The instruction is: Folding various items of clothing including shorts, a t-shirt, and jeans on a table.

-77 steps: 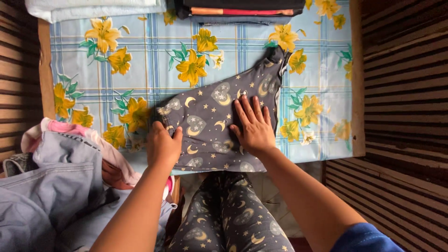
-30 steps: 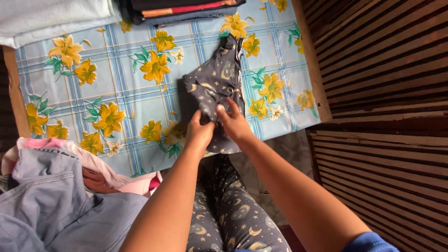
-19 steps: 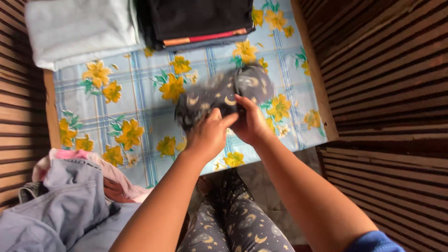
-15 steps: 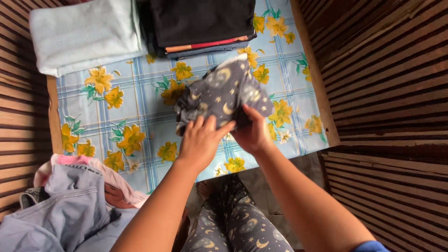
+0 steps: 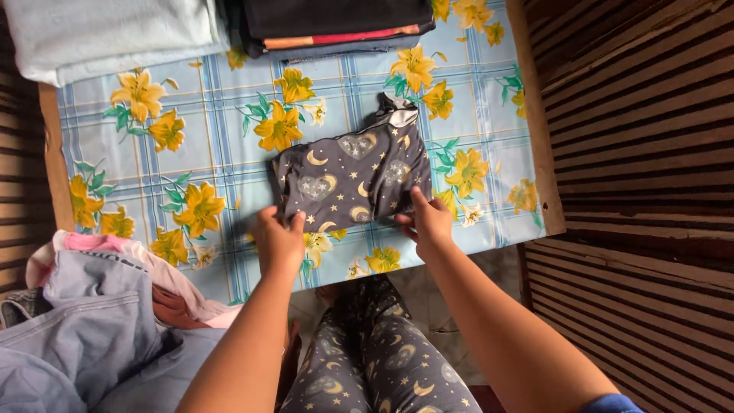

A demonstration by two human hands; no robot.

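Down at the near edge, patterned leggings [image 5: 375,352] with moons and stars cover the person's lap, and a heap of unfolded clothes [image 5: 92,321], grey-blue and pink, spills in from the left. Up from there, the left hand [image 5: 279,241] sits at the near left corner of the folded dark garment [image 5: 352,180], fingers curled and touching its edge. The right hand [image 5: 428,222] is at the near right corner, thumb laid on top of the fabric, fingers tucked beneath, pinching that edge. The garment, dark grey with moons, hearts and stars, lies flat on the counter [image 5: 191,138], which is covered in a blue checked cloth with yellow flowers. Farther back, a pale folded stack [image 5: 107,34] rests at the left and a dark folded stack [image 5: 329,23] beside it.
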